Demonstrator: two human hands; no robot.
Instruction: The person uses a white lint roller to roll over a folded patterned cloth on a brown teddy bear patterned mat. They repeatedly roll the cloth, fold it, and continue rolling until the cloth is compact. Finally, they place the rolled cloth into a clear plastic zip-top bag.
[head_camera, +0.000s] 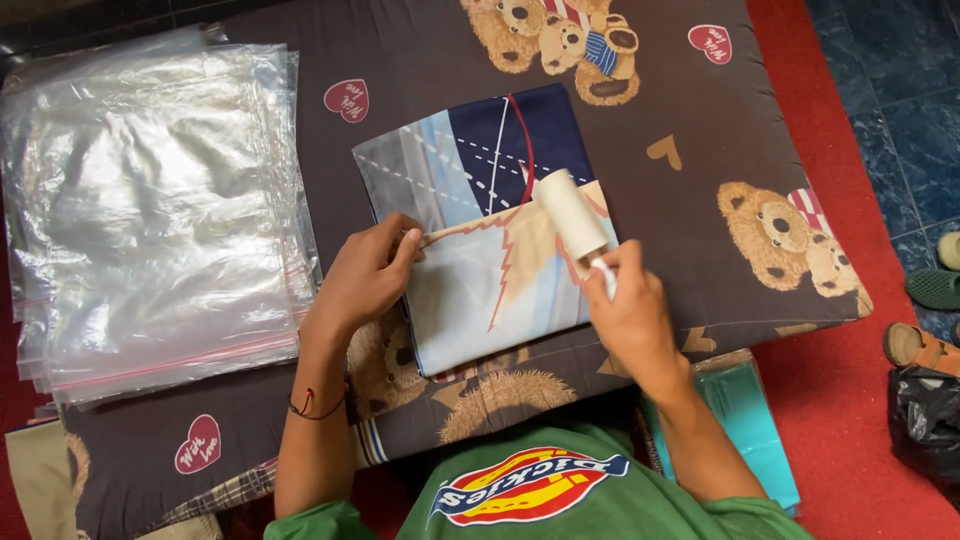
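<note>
White lint roller (572, 214), its handle pinched in the right hand (630, 312), lies on a folded blue-and-cream cloth (490, 240) whose left edge the left hand (365, 280) pinches, atop a brown bear-print mattress (700, 130), clear bags (150, 200) stacked left.

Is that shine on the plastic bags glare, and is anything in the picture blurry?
Head view: yes, soft glare whitens the stack of clear plastic bags; the folded cloth, lint roller and both hands, left and right, look sharp, with only faint shadows.
</note>
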